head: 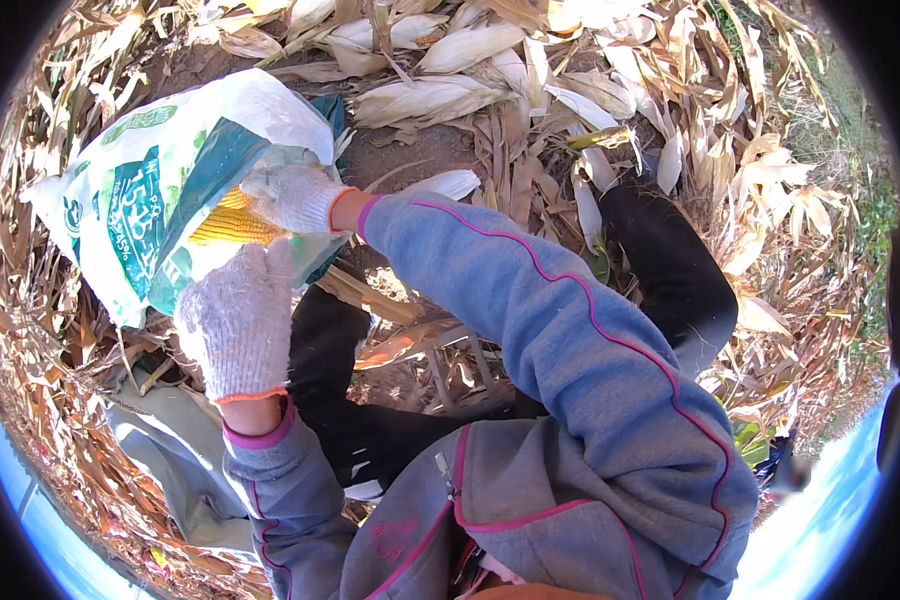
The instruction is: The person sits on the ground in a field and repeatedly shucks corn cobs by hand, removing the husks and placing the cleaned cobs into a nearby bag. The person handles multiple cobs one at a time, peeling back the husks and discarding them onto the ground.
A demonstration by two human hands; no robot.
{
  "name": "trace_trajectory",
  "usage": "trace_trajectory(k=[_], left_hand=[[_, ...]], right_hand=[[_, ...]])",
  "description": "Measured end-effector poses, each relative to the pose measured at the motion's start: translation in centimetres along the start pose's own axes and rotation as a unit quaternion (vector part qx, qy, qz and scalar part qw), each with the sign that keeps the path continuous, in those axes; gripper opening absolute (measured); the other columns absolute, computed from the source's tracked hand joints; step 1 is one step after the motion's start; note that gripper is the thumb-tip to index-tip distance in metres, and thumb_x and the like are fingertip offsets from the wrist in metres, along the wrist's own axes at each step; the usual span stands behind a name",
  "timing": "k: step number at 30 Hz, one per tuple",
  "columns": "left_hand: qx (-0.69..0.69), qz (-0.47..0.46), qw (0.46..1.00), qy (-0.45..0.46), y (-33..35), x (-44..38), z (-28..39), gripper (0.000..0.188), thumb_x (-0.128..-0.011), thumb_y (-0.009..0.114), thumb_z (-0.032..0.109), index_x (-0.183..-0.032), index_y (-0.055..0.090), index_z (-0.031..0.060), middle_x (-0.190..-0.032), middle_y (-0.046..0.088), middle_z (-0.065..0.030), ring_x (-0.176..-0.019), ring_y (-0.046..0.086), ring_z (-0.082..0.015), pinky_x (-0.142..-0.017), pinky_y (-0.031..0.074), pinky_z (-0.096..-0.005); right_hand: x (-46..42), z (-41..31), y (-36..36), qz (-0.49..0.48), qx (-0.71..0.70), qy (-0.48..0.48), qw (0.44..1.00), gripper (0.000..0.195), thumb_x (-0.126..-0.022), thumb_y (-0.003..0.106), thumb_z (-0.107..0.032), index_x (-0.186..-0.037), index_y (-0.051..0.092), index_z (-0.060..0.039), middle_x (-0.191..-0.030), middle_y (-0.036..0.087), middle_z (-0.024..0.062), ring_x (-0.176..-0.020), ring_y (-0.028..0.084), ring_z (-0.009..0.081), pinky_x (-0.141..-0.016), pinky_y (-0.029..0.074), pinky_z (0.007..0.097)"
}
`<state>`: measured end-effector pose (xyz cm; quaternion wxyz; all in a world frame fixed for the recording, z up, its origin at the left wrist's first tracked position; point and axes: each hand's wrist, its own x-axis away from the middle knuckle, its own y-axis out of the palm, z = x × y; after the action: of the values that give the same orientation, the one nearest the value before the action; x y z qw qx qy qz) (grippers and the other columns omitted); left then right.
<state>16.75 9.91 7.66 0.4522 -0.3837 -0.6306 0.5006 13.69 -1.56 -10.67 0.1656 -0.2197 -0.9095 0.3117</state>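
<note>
A white and green woven plastic sack [120, 202], printed with writing, lies to the upper left with its mouth turned towards me. Yellow husked corn cobs [234, 225] show in the mouth. My left hand [236, 322], in a white knitted glove, is at the lower edge of the mouth; its fingertips are partly hidden, so its grip is unclear. My right hand [292, 196], gloved alike, reaches in at the mouth's upper side, against the cobs. Whether it grips one is hidden.
Corn ears in dry husks [427, 101] lie beyond my hands. Dry stalks and leaves [765, 247] cover much of the ground, with bare soil [412, 157] between. A grey-green cloth or bag [176, 450] lies at lower left. My black-clad legs [667, 262] are bent below my arms.
</note>
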Motion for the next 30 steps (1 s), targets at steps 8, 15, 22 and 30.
trace_trajectory(k=[8, 15, 22, 30], left_hand=[[0.039, -0.02, 0.996, 0.072, 0.9, -0.6, 2.7, 0.03, -0.092, 0.06, 0.035, -0.08, 0.058, 0.008, -0.069, 0.064, -0.0138, -0.069, 0.065, -0.034, -0.068, 0.047, -0.0453], [0.054, -0.004, 0.984, 0.169, 0.9, -0.5, 4.7, 0.025, -0.085, 0.067, 0.033, -0.083, 0.06, 0.009, -0.073, 0.065, -0.0127, -0.072, 0.065, -0.0337, -0.07, 0.047, -0.0439], [0.077, -0.01, 0.975, 0.207, 2.4, -0.6, 6.7, 0.017, -0.081, 0.064, 0.026, -0.083, 0.063, 0.0091, -0.073, 0.065, -0.0099, -0.069, 0.065, -0.0284, -0.068, 0.046, -0.0414], [0.103, 0.0, 0.967, 0.232, 3.8, -0.9, 8.5, 0.022, -0.085, 0.059, 0.029, -0.082, 0.063, 0.0079, -0.065, 0.063, -0.0098, -0.064, 0.066, -0.0302, -0.063, 0.046, -0.0433]], right_hand=[[7.0, 17.7, -7.0, 0.249, 0.214, 0.23, 0.916, 0.049, -0.081, 0.064, -0.022, -0.128, 0.054, -0.013, -0.132, 0.054, 0.0139, -0.122, 0.05, 0.0325, -0.098, 0.045, 0.0451], [8.9, 24.5, -12.2, 0.073, 0.217, 0.331, 0.915, 0.065, -0.08, 0.063, -0.014, -0.142, 0.042, -0.0095, -0.142, 0.049, 0.0182, -0.123, 0.054, 0.0393, -0.102, 0.046, 0.0464], [10.5, 21.7, -13.1, -0.042, 0.241, 0.337, 0.909, 0.049, -0.075, 0.072, -0.035, -0.113, 0.068, -0.0051, -0.115, 0.069, 0.0183, -0.105, 0.067, 0.0344, -0.09, 0.054, 0.0447], [15.1, 16.4, -9.9, -0.174, -0.101, 0.354, 0.913, 0.045, -0.078, 0.072, -0.037, -0.108, 0.073, -0.0031, -0.105, 0.073, 0.0164, -0.09, 0.07, 0.0319, -0.077, 0.055, 0.0375]])
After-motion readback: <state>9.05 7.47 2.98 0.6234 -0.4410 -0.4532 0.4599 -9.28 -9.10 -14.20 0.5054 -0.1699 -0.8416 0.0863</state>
